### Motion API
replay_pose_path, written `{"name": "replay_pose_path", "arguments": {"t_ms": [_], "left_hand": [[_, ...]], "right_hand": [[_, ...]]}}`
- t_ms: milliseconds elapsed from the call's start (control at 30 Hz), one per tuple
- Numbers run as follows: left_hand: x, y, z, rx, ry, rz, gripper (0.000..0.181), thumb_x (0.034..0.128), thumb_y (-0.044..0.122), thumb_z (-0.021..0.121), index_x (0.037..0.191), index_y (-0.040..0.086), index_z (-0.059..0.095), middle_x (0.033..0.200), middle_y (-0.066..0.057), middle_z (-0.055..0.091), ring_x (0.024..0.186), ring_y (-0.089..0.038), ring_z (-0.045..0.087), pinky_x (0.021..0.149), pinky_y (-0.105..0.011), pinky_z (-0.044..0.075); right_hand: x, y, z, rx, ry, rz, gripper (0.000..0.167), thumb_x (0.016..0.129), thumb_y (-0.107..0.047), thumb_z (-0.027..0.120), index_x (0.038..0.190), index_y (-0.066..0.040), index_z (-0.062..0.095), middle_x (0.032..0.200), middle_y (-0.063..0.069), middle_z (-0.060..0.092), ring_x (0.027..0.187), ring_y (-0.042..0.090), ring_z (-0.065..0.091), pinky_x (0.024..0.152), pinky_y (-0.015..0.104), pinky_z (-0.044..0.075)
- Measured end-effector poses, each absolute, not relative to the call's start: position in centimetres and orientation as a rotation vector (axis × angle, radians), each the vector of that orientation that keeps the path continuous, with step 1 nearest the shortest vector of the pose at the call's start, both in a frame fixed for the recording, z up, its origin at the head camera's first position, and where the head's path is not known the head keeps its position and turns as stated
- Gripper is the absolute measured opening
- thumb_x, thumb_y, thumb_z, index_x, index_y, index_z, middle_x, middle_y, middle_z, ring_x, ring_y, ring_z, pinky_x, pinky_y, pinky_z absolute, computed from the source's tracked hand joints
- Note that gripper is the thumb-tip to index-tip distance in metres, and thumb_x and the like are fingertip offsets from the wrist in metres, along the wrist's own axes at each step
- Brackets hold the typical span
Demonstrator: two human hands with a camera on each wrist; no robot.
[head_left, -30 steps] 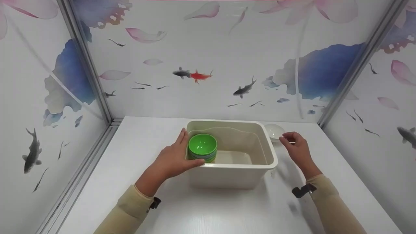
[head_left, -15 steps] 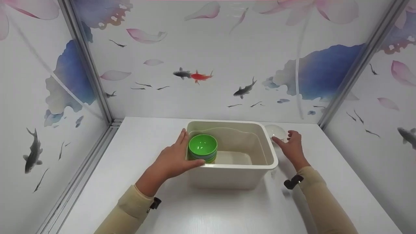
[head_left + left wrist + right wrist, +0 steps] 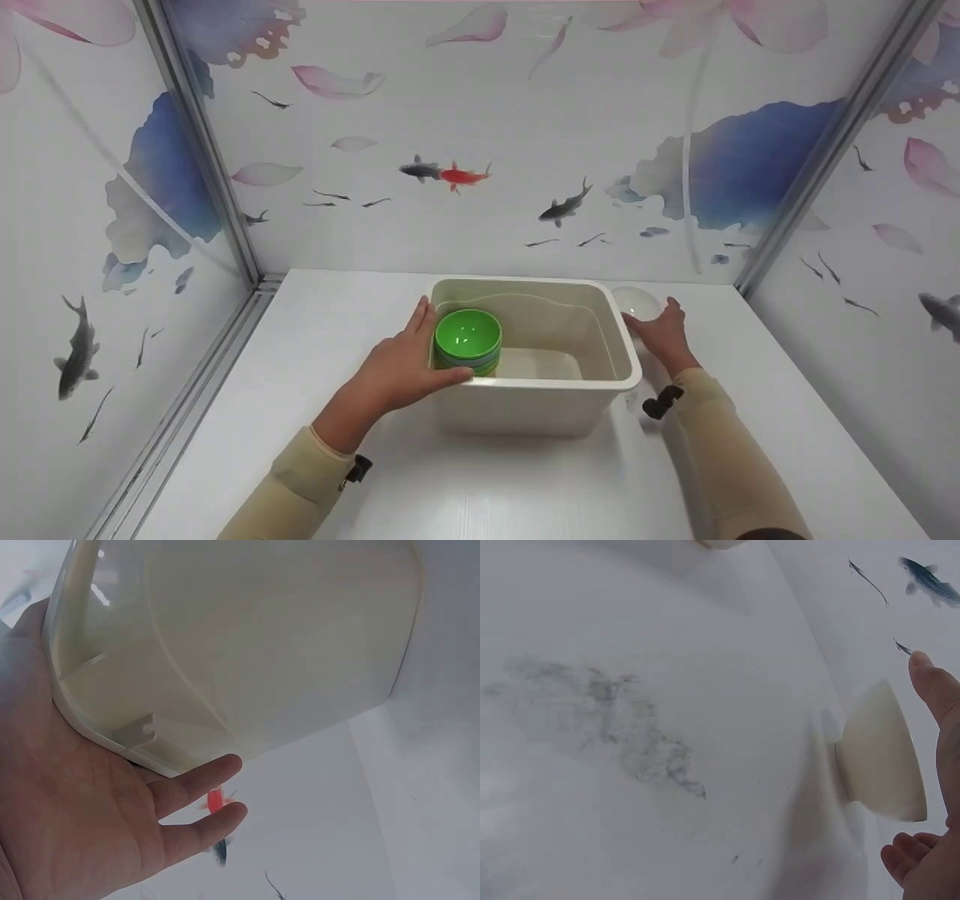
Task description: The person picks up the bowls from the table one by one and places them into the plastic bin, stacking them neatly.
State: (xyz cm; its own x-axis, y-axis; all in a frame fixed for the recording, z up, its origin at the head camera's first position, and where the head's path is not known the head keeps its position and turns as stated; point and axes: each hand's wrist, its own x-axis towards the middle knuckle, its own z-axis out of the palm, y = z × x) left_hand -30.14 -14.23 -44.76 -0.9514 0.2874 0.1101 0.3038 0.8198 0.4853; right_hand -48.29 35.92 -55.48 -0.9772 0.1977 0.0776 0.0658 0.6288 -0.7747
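Note:
In the head view my left hand (image 3: 397,367) rests on the near left corner of a cream plastic bin (image 3: 540,409), thumb along the front rim. The left wrist view shows its straight fingers (image 3: 199,791) against the bin's outer wall. Inside the bin, at the left, stands a stack of bowls topped by a green bowl (image 3: 469,335). My right hand (image 3: 666,334) is spread beside a white bowl (image 3: 636,301) standing upright right of the bin. In the right wrist view, thumb and fingers are apart on either side of that bowl (image 3: 881,754); a gap shows between them and it.
The white table (image 3: 322,315) bears the bin and the white bowl. A back wall (image 3: 480,112) painted with fish and petals rises close behind both. Metal frame posts (image 3: 217,180) stand at the corners, with side walls left and right.
My right hand has moved left and slightly back towards the white bowl, and its thumb and fingers have spread apart. The left hand, bin and bowls have stayed in place.

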Motion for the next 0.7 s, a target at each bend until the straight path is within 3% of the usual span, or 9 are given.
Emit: {"name": "replay_pose_path", "arguments": {"t_ms": [233, 700], "left_hand": [[-30.1, -14.2, -44.7, -0.489, -2.960, -0.792, 0.138, 0.0837, 0.095, 0.062, 0.177, 0.005, 0.015, 0.185, -0.014, 0.009, 0.130, -0.043, 0.067, 0.107, -0.059, 0.055], [-30.2, -14.1, -44.7, -0.479, -2.958, -0.786, 0.138, 0.0830, 0.094, 0.064, 0.178, 0.006, 0.016, 0.185, -0.012, 0.010, 0.127, -0.044, 0.068, 0.106, -0.059, 0.056]], "right_hand": [[-49.0, 35.8, -55.7, -0.244, -2.750, 1.260, 0.137, 0.095, -0.056, 0.082, 0.170, 0.009, -0.013, 0.176, 0.042, -0.004, 0.165, 0.057, 0.005, 0.132, 0.064, 0.015], [-50.1, 36.4, -56.5, -0.235, -2.755, 1.295, 0.141, 0.093, -0.058, 0.084, 0.173, 0.003, -0.014, 0.177, 0.040, 0.001, 0.164, 0.058, 0.014, 0.131, 0.065, 0.019]]}}
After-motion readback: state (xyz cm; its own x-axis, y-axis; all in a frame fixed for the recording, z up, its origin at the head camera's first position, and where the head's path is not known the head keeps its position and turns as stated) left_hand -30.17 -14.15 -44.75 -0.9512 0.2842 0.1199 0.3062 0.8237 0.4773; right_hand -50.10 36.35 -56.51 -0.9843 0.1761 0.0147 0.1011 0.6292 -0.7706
